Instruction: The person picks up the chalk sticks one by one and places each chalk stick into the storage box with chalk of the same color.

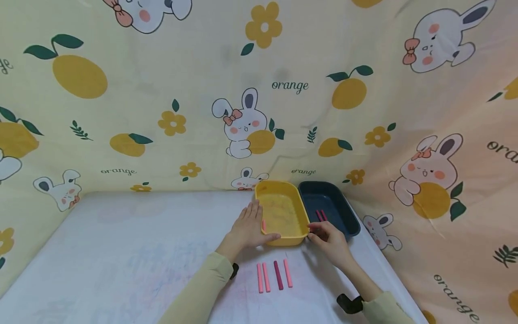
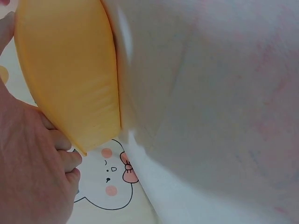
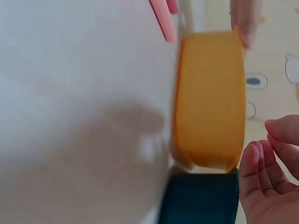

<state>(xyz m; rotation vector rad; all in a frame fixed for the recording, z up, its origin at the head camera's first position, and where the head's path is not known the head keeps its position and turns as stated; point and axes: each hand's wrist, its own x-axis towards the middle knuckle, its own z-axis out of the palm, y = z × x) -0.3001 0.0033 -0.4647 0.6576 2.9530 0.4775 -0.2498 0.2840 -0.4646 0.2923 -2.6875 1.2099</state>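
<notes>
A yellow tray stands near the back of the white table. My left hand rests along its left rim, fingers fairly straight, thumb across the front left corner. My right hand is at the tray's front right corner, fingers loosely bent; in the right wrist view that hand shows nothing between thumb and fingertips. Inside the yellow tray, a pink stick lies by the left wall. Several thin sticks lie in front, pink ones and a dark red one.
Against the yellow tray's right side stands a dark blue tray, with two red sticks visible in it. A patterned cloth hangs behind and to the right. The white tabletop extends to the left.
</notes>
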